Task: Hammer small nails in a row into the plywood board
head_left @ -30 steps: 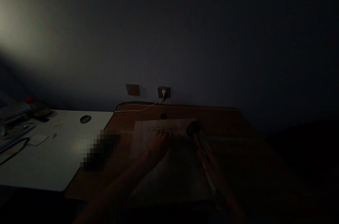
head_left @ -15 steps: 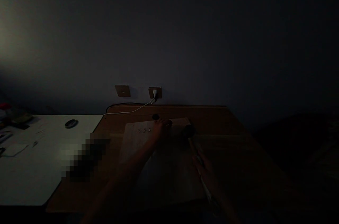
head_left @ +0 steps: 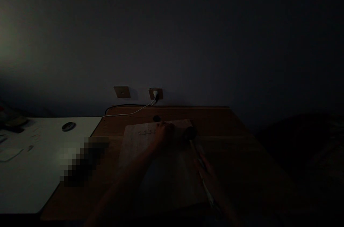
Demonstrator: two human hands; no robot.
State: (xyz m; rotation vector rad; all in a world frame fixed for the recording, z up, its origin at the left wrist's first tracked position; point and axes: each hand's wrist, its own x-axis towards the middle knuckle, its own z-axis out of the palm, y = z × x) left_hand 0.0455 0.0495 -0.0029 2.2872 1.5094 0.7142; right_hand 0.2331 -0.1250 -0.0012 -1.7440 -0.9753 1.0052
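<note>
The room is very dark. A pale wooden board (head_left: 134,148) lies on a brown wooden table (head_left: 231,141). A short row of small nails (head_left: 147,132) stands near the board's far edge. My left hand (head_left: 164,132) reaches over the board with its fingers closed at the right end of that row; what they pinch is too small to make out. My right hand (head_left: 206,173) grips the handle of a mallet, and the dark mallet head (head_left: 189,133) hangs just right of my left hand, low over the board.
A white table (head_left: 40,169) adjoins on the left, with a small dark round object (head_left: 68,126) and dim clutter at its far left. A blurred dark patch (head_left: 83,162) sits at the tables' seam. A wall socket (head_left: 155,93) holds a plug with a white cable (head_left: 126,113).
My left hand moved from the left part of the nail row to its right end, near the mallet head. The mallet head dropped a little. The camera swung slightly right.
</note>
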